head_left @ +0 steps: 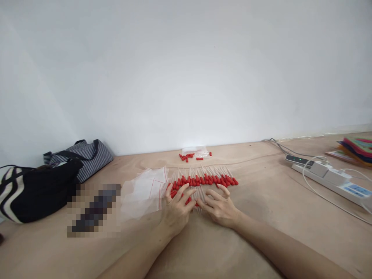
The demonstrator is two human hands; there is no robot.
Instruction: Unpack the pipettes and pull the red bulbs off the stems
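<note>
- Head view: a plain pale wall (186,85) runs across the back of the room, and a wood-toned desk (267,248) stretches out from it.
- In the middle of the desk lies a long row of red-bulbed droppers (215,179), side by side, bulbs toward the person and thin clear stems toward the wall.
- Just in front of that row, a smaller bunch of clear tubes (199,192) lies between the two hands, with more red bulbs (173,193) partly covered by the left fingers.
- The left hand (178,212) is palm down, fingers bent and spread over the bunch; from here I can't tell whether they grip anything.
- The right hand (223,211) comes in from the other side, fingers curled, tips right by the tubes; whether they pinch one I can't make out either.
- Beside the left hand, thin clear bags (145,188) with red lines overlap in a loose pile.
- Near the wall, loose red pieces (186,157) lie by a small clear packet (195,150).
- Over on the left sit a black bag (43,201) with white stripes, a striped bag (94,159) and a dark, blurred-out object (95,209).
- On the right, a white power strip (334,180) holds plugs and cables, near a colourful stack (357,149).
</note>
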